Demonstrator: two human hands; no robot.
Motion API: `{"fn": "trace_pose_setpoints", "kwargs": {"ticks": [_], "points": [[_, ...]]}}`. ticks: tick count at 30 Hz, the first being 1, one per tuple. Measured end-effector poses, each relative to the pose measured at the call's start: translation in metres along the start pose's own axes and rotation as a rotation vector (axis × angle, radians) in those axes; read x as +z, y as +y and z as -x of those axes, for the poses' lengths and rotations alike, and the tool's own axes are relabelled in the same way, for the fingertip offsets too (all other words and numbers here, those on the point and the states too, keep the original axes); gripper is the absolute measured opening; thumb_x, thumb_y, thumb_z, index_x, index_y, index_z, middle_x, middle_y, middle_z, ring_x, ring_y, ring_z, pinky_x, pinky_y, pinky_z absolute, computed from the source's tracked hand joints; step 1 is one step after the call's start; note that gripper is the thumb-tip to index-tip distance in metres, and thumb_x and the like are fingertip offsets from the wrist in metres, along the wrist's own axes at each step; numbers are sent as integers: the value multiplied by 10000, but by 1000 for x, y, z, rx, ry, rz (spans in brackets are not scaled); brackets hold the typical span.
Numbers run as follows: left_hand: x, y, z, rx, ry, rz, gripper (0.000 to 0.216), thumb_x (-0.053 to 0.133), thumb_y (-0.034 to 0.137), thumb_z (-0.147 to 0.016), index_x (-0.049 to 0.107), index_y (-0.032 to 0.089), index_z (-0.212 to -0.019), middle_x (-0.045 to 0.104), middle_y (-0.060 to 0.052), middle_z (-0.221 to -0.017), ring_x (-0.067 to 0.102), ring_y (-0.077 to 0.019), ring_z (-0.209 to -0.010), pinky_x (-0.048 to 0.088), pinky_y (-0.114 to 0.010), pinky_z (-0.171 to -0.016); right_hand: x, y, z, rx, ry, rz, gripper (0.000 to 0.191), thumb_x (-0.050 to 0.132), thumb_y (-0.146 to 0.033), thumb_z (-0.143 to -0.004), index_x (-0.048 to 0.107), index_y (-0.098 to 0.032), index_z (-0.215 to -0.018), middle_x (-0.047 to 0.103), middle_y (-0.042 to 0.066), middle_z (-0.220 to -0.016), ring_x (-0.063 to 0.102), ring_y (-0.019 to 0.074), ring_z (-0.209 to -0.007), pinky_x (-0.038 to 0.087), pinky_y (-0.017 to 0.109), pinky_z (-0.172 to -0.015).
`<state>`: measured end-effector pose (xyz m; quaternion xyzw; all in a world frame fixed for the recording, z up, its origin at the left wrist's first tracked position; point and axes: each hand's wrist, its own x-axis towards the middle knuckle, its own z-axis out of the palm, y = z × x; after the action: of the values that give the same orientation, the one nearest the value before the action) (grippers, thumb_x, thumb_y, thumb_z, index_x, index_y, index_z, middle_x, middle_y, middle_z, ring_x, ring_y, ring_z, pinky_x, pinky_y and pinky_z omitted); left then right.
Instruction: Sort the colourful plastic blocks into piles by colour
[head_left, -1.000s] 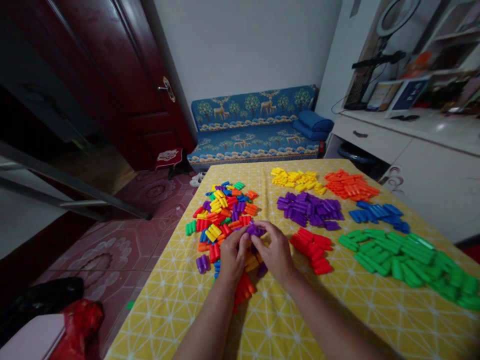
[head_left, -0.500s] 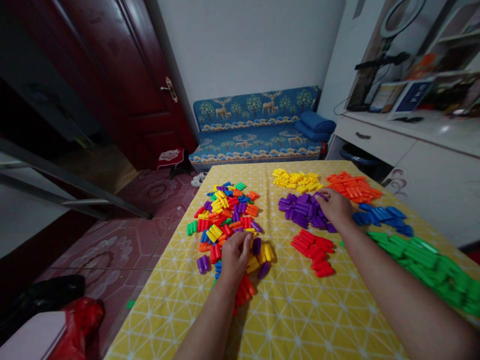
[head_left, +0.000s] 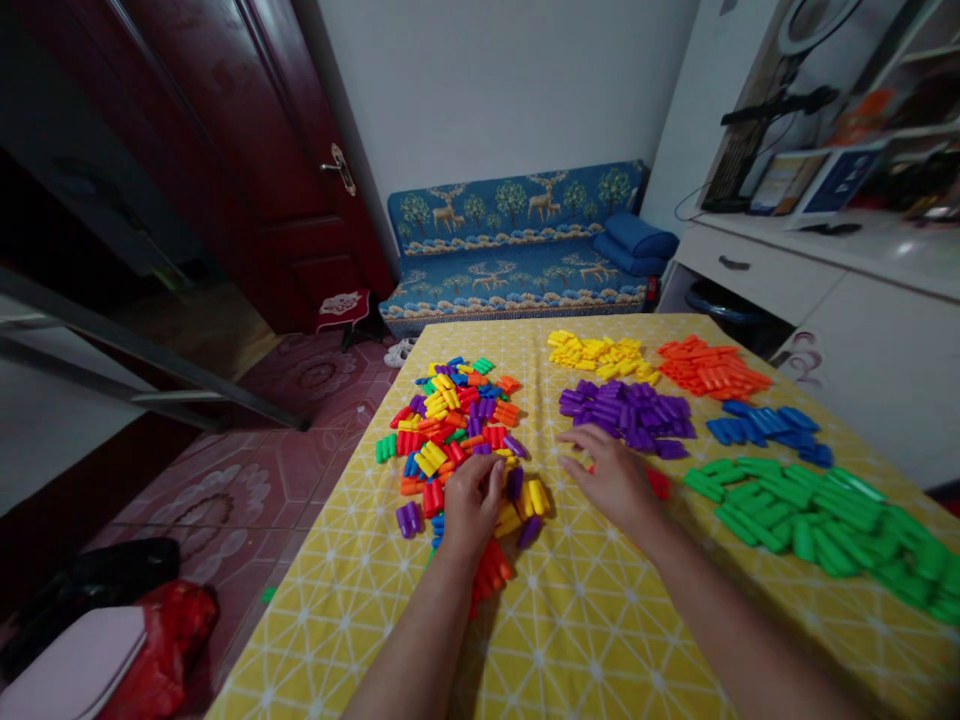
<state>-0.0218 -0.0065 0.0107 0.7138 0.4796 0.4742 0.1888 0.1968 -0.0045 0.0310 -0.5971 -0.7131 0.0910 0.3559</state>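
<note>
A heap of mixed coloured plastic blocks (head_left: 450, 420) lies on the left of the yellow patterned tablecloth (head_left: 600, 630). My left hand (head_left: 469, 502) rests on the heap's near edge with its fingers curled; what they hold is hidden. My right hand (head_left: 611, 478) hovers empty with spread fingers just right of the heap, covering most of the red pile (head_left: 659, 484). Beyond it lie sorted piles: purple (head_left: 626, 410), yellow (head_left: 600, 355), orange (head_left: 712, 368), blue (head_left: 765, 428) and green (head_left: 810, 510).
The table's left edge drops to a tiled floor with a red bag (head_left: 161, 650). A blue patterned sofa (head_left: 517, 250) stands behind the table, a dark red door (head_left: 285, 170) at the left, and a white cabinet (head_left: 862, 340) at the right.
My right hand carried a purple block from the mixed heap to the purple pile, let it go, and has come back empty toward the heap. My left hand stayed on the heap.
</note>
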Motion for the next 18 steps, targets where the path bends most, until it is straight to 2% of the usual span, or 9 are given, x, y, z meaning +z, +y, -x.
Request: {"fn": "trace_pose_setpoints", "kwargs": {"ticks": [2, 4, 7, 10, 12, 15, 18], "points": [[1, -1, 0, 10, 23, 14, 208, 520, 259, -933, 707, 169, -926, 722, -65, -881, 670, -174, -814, 524, -286, -742, 11, -20, 17, 34, -205, -20, 359, 708, -272, -732, 690, -265, -1090, 684, 49, -1006, 646, 196, -772, 492, 309, -692], [2, -1, -1, 18, 33, 34, 178, 542, 239, -917, 701, 174, -962, 715, -70, -932, 667, -181, -870, 529, -303, -792, 22, -32, 29, 32, -279, 22, 477, 764, -267, -663, 673, -287, -1130, 677, 45, -994, 650, 214, -792, 477, 299, -668], [3, 1, 0, 39, 1, 63, 190, 581, 227, -892, 686, 176, -1042, 695, -84, -1024, 651, -195, -963, 524, -331, -872, 39, -40, 35, 22, -223, 19, 478, 727, -146, -650, 671, -283, -1104, 665, 51, -1000, 653, 229, -878, 486, 294, -714], [2, 4, 0, 65, -29, 66, 232, 606, 228, -875, 672, 180, -1092, 673, -94, -1100, 626, -210, -1043, 505, -360, -937, 57, -45, 33, 67, -117, -126, 538, 624, -25, -647, 648, -271, -1125, 677, 61, -1039, 657, 227, -940, 514, 306, -776], [1, 5, 0, 72, -33, 60, 242, 610, 237, -873, 672, 187, -1102, 663, -96, -1128, 612, -219, -1075, 494, -375, -961, 65, -49, 31, 111, -84, -288, 527, 592, -56, -699, 619, -273, -1178, 696, 57, -1053, 665, 227, -963, 534, 324, -799], [0, 5, 0, 65, -52, 50, 244, 598, 262, -887, 675, 198, -1109, 658, -97, -1141, 607, -222, -1085, 491, -375, -963, 68, -53, 30, 174, -65, -552, 427, 548, -203, -821, 594, -292, -1236, 717, 31, -1074, 683, 215, -963, 563, 332, -797], [1, 2, 0, 53, -75, 19, 272, 587, 284, -900, 662, 200, -1147, 678, -97, -1107, 623, -223, -1041, 502, -372, -924, 67, -53, 30, 212, -54, -774, 414, 508, -244, -844, 601, -303, -1243, 714, 15, -1119, 688, 209, -994, 579, 332, -816]]}}
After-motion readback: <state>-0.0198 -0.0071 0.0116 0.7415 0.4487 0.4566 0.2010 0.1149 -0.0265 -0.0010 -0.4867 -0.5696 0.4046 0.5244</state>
